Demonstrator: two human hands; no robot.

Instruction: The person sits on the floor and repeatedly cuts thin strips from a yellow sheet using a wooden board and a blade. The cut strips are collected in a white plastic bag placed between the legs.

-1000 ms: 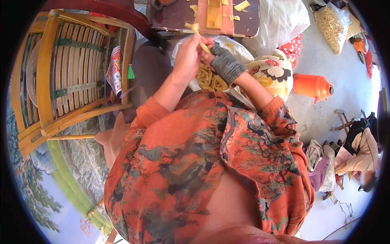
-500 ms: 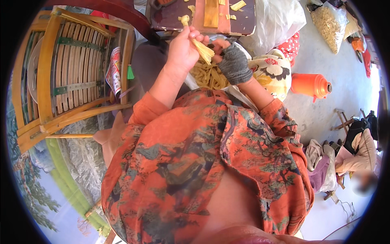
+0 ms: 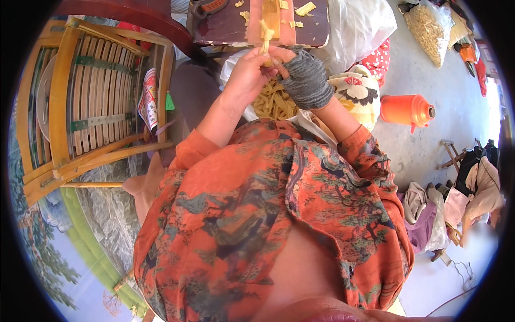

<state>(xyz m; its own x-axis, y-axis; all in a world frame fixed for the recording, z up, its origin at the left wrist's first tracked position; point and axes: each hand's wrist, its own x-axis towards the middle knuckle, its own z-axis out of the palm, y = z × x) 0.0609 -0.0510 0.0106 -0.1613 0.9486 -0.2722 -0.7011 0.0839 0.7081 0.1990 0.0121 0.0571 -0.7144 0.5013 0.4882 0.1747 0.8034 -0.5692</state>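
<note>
My left hand (image 3: 252, 72) is closed round a pale yellow fibrous strip (image 3: 266, 33), knotted at its upper end and standing upright. My right hand (image 3: 298, 72), in a grey fingerless glove, is closed with fingertips on the same strip, just below the knot. Beneath my hands lies an open white bag (image 3: 229, 66) full of yellow strips (image 3: 273, 102). Beyond them is a dark board (image 3: 316, 29) with a pink band (image 3: 255, 13), a wooden block (image 3: 280, 19) and small yellow scraps (image 3: 306, 9).
A slatted folding chair (image 3: 70, 107) stands at left. At right are a clear plastic bag (image 3: 359, 27), a floral cloth (image 3: 354, 91), an orange flask (image 3: 405, 111), a sack of pale pieces (image 3: 424, 32) and a heap of clothes (image 3: 429, 214).
The strip's fanned lower end, visible half a second ago, is now covered by my fingers. My left hand has moved down and right, and my right hand has closed in on the strip.
</note>
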